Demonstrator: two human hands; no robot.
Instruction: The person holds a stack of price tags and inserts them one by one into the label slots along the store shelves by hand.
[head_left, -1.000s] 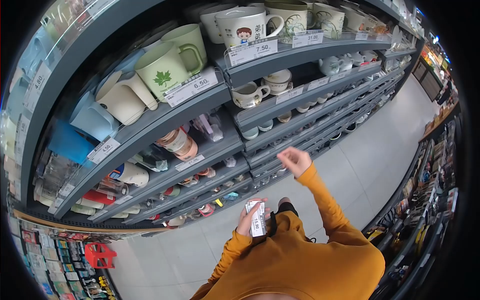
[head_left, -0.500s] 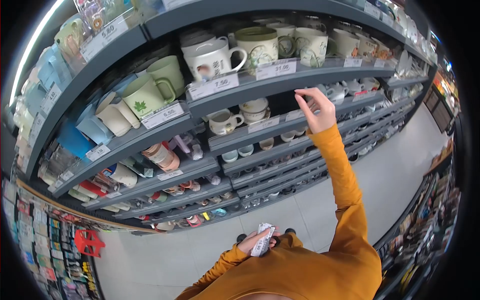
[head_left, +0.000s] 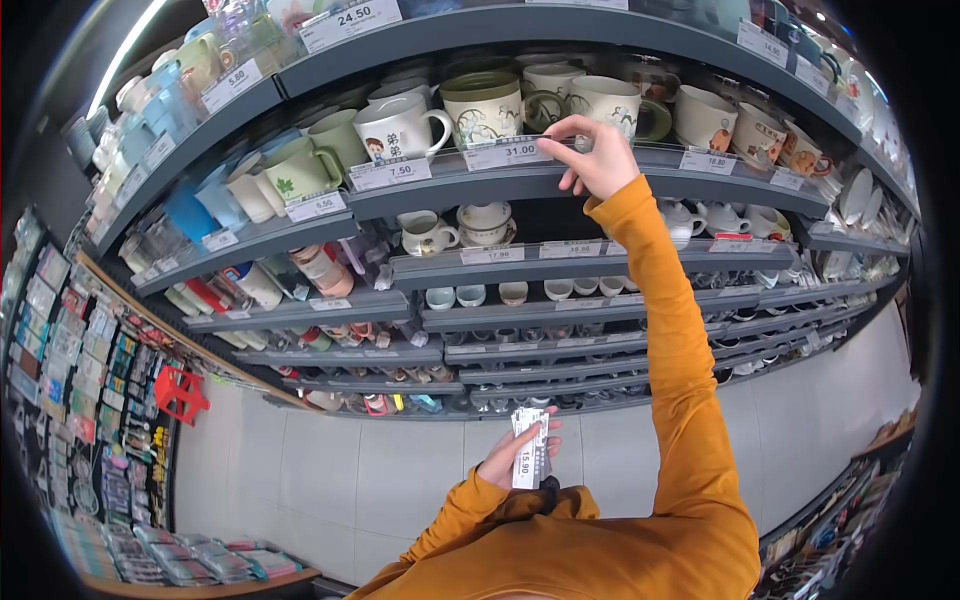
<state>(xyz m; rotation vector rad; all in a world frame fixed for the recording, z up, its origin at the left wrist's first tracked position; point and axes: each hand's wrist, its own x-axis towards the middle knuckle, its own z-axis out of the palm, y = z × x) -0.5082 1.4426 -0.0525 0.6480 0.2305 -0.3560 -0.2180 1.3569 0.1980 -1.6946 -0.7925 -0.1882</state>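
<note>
My left hand (head_left: pixel 508 459) is closed around a stack of price labels (head_left: pixel 524 455), low in front of my body; the top one reads 15.90. My right hand (head_left: pixel 598 157) is raised to the mug shelf, thumb and forefinger together at the right end of the 31.00 price label (head_left: pixel 503 152), which sits on the shelf edge. Behind that label stand a green-rimmed mug (head_left: pixel 480 108) and a cream mug (head_left: pixel 604 101), partly hidden by my hand. To the left, a white mug (head_left: pixel 392 130) stands above the 7.50 label (head_left: pixel 391 173).
Lower shelves hold cups, teapots (head_left: pixel 683 223) and bowls (head_left: pixel 513 292). A light green mug (head_left: pixel 297 168) and blue cups are at the left. A red stool (head_left: pixel 181 394) stands on the tiled floor (head_left: pixel 310 470) at the left, near packaged goods. More shelving is at the lower right.
My right hand has risen from beside the lower shelves to the 31.00 label and its fingers have closed there. The view has turned. My left hand still holds the labels.
</note>
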